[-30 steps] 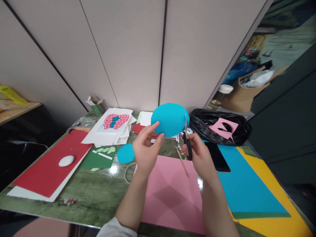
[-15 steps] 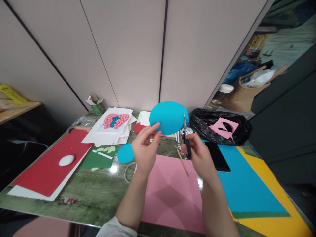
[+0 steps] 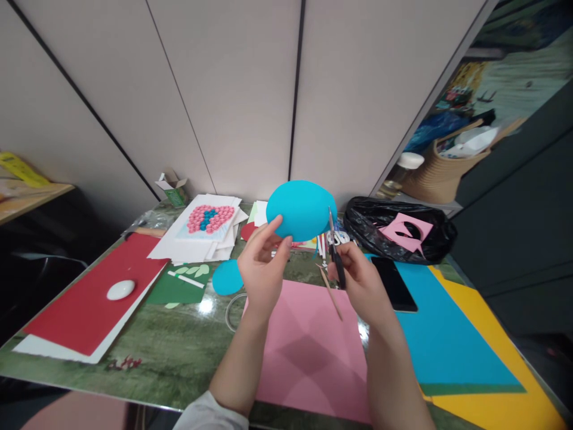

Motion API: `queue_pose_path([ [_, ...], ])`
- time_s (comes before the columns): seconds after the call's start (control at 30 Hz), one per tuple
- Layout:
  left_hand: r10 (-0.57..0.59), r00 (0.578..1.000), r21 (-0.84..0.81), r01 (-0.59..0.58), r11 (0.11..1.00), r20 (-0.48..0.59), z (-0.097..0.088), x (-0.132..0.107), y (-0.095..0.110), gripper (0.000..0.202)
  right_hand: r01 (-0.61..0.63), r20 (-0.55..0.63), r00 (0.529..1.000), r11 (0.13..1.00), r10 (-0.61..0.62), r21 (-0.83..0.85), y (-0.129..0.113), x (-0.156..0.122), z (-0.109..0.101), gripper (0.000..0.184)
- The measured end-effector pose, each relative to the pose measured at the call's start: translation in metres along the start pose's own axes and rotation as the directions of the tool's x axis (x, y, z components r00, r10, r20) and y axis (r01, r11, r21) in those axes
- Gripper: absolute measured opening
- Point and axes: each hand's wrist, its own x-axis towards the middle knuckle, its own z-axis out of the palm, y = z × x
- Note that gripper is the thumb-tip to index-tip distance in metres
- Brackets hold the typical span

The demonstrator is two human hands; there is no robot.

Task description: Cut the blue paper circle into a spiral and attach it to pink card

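Lying left of centre, a bright-blue paper disc (image 3: 227,278) is already looking cut out. At centre, the left hand (image 3: 263,269) is pinching a bright-blue paper oval (image 3: 299,210) low down; rightward, the right hand (image 3: 362,282) is clasping black-handled metal scissors (image 3: 338,267) at its right edge, where trimming seems to be remaining.

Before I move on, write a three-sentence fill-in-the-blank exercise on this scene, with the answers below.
The left hand holds a rounded bright-blue paper piece, and the right hand holds black-handled ____.
The glossy white rounded object lies on a paper sheet coloured ____.
The pink paper scrap lies on the black plastic ____.
Missing words: scissors; red; bag.
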Motion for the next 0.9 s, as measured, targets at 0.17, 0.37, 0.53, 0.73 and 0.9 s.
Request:
queue_pose_path([
  [0.17, -0.004, 1.0, -0.029, 0.004, 1.0, 0.01, -0.0005, 0.0001, -0.0023, 0.04, -0.011, 0.018, 1.0, 1.0, 0.011, 0.001, 0.0014, 0.0006, -0.0015, 0.011],
  [0.37, -0.003, 1.0, -0.033, 0.003, 0.999, 0.004, 0.0002, 0.0011, -0.0017, 0.043, -0.011, 0.043, 0.999, 1.0, 0.012, -0.01, 0.0048, 0.0014, -0.0025, 0.015],
  [0.53, 0.006, 0.999, -0.036, -0.005, 0.999, 0.031, -0.0004, 0.0009, 0.0006, 0.043, -0.017, 0.048, 0.999, 1.0, 0.016, 0.019, 0.0051, -0.0004, -0.0018, 0.015],
  [0.73, 0.008, 0.993, -0.019, -0.006, 1.0, 0.116, -0.0011, 0.0007, 0.0029, 0.044, -0.013, -0.011, 1.0, 0.999, 0.013, 0.049, 0.0023, 0.0001, -0.0032, 0.015],
  [0.9, 0.003, 0.991, -0.022, 0.0, 1.0, 0.136, -0.0021, 0.0004, 0.0037, 0.043, -0.017, -0.014, 1.0, 0.998, 0.017, 0.052, -0.0011, 0.0002, -0.0032, 0.014],
])
